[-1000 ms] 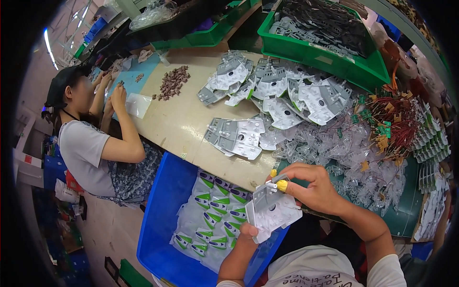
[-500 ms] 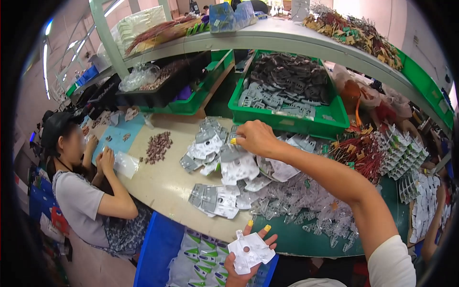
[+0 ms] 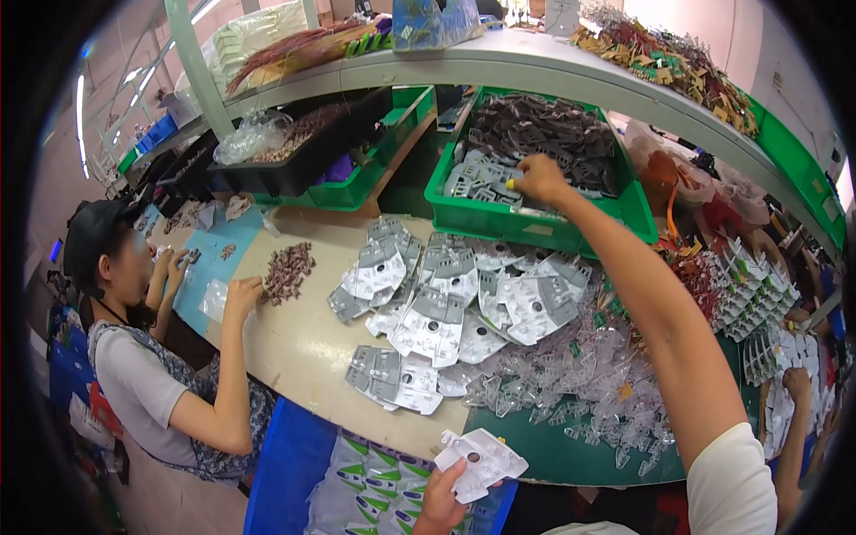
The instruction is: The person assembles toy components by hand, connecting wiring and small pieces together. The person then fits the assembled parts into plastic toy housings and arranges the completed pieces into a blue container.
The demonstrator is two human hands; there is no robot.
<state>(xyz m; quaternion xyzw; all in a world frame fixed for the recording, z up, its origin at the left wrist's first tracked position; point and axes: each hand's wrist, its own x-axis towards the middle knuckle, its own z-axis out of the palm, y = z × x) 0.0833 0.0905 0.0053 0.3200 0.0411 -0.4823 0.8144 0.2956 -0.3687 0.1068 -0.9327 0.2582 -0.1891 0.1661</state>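
Note:
My left hand (image 3: 440,505) grips a white moulded plastic plate (image 3: 482,462) with a round hole, its thumb over the near edge. The plate is tilted, above the table's near edge. My right hand (image 3: 541,178) reaches into a green bin (image 3: 544,234), fingers bent together over light grey plastic parts (image 3: 480,181); what lies in its fingertips is hidden. A yellow cover shows on one finger. Darker grey parts (image 3: 544,134) fill the back of that bin. Between my hands, white plates joined to grey parts (image 3: 434,323) lie in overlapping stacks on the table.
Clear plastic pieces (image 3: 571,383) heap right of the stacks. A blue crate (image 3: 281,473) with bagged pieces stands at the near edge. On the left, a co-worker (image 3: 156,357) reaches toward small brown parts (image 3: 290,270). A shelf (image 3: 499,55) spans above the bins.
My right hand has moved from the stacks up into the green bin. My left hand's fingers have closed on the white plate, which has tilted. The co-worker's hand has moved to the brown parts.

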